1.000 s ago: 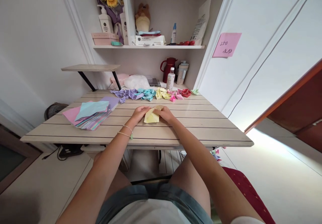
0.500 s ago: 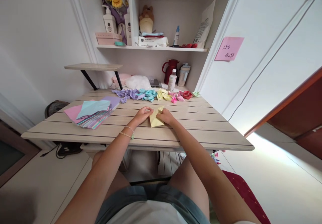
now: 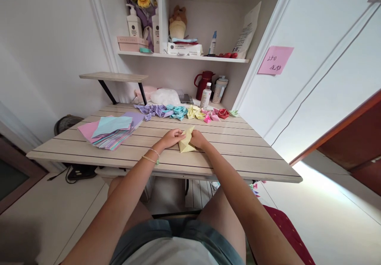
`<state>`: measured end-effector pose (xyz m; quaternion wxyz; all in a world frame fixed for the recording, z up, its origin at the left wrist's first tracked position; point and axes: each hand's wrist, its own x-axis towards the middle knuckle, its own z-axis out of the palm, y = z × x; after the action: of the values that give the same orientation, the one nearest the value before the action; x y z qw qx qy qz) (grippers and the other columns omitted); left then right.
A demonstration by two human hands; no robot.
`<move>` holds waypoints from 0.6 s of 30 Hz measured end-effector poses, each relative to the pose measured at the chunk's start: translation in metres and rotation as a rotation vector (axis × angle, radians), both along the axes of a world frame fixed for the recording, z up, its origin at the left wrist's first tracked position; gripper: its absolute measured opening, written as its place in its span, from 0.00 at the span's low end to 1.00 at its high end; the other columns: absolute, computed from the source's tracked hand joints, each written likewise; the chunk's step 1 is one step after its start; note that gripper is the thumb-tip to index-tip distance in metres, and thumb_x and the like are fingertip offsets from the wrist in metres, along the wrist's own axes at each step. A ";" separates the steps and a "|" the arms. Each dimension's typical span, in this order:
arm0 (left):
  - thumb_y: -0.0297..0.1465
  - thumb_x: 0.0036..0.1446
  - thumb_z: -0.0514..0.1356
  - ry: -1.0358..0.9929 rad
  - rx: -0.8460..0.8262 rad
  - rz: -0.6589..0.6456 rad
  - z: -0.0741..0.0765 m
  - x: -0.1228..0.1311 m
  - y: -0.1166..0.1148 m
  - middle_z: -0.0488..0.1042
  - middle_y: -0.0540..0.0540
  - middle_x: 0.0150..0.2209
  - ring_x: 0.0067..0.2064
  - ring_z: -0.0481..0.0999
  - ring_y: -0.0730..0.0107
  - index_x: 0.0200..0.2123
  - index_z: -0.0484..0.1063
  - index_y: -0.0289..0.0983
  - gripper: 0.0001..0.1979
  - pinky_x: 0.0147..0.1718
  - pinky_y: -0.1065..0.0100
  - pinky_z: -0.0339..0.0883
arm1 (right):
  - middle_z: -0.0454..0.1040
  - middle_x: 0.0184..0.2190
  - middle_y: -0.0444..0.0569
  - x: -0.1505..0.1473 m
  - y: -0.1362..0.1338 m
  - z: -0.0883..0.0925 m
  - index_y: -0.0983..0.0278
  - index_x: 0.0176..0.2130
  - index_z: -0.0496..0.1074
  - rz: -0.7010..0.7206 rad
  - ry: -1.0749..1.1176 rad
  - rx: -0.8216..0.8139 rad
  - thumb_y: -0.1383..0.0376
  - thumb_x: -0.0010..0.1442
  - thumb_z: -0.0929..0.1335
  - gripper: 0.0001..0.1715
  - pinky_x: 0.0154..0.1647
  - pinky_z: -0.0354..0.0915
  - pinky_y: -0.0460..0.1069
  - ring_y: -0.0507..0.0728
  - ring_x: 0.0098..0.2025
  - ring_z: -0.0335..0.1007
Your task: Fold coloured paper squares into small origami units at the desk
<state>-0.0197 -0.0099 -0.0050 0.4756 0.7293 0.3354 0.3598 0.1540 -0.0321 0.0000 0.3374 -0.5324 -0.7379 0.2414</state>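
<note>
A yellow sheet of origami paper (image 3: 186,142), partly folded with creased flaps, is between my hands over the middle of the desk. My left hand (image 3: 172,138) pinches its left edge, thumb on the near face. On the other side, my right hand (image 3: 197,139) grips the right part with curled fingers, some of them hidden behind a raised flap. Beyond my hands lies a row of folded paper pieces: purple (image 3: 153,110), blue (image 3: 177,112), yellow (image 3: 195,112), pink (image 3: 212,116), red (image 3: 223,114) and pale green (image 3: 233,113).
A stack of coloured paper sheets (image 3: 111,132) lies fanned out on the desk's left. At the back stand a plastic bottle (image 3: 206,96), a dark red jug (image 3: 204,84) and a tumbler (image 3: 219,89). A small raised shelf (image 3: 114,76) stands at the back left.
My left hand has moved right onto the yellow paper. The paper's upper flap now stands up more, in front of my right fingers. The view has shifted slightly.
</note>
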 end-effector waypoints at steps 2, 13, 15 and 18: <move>0.41 0.46 0.64 0.002 -0.010 -0.061 0.003 0.001 -0.004 0.76 0.43 0.34 0.38 0.75 0.63 0.37 0.72 0.33 0.19 0.37 0.66 0.65 | 0.76 0.29 0.49 0.000 -0.001 0.001 0.67 0.29 0.73 0.027 -0.018 0.027 0.66 0.47 0.66 0.08 0.29 0.61 0.45 0.56 0.31 0.68; 0.38 0.43 0.67 -0.061 -0.046 -0.132 0.004 0.003 -0.010 0.77 0.42 0.36 0.42 0.75 0.59 0.38 0.75 0.34 0.19 0.42 0.63 0.65 | 0.76 0.29 0.48 0.001 0.000 -0.002 0.68 0.28 0.75 0.019 0.000 -0.017 0.67 0.46 0.66 0.09 0.30 0.63 0.46 0.56 0.30 0.68; 0.39 0.44 0.66 -0.092 -0.056 -0.115 0.002 0.003 -0.008 0.77 0.43 0.36 0.41 0.75 0.60 0.36 0.75 0.35 0.17 0.40 0.64 0.66 | 0.76 0.29 0.47 0.002 0.001 -0.003 0.68 0.29 0.75 0.010 0.072 -0.033 0.66 0.46 0.67 0.10 0.31 0.64 0.46 0.56 0.31 0.69; 0.39 0.44 0.66 -0.156 -0.091 -0.050 -0.001 0.003 -0.002 0.77 0.44 0.33 0.39 0.75 0.61 0.35 0.74 0.34 0.17 0.38 0.65 0.66 | 0.77 0.30 0.46 0.002 0.003 -0.003 0.67 0.34 0.75 0.013 0.232 -0.060 0.66 0.45 0.67 0.14 0.33 0.66 0.47 0.56 0.32 0.71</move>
<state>-0.0167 -0.0124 -0.0064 0.5417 0.6848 0.2950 0.3881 0.1557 -0.0291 -0.0033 0.4027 -0.5062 -0.6896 0.3255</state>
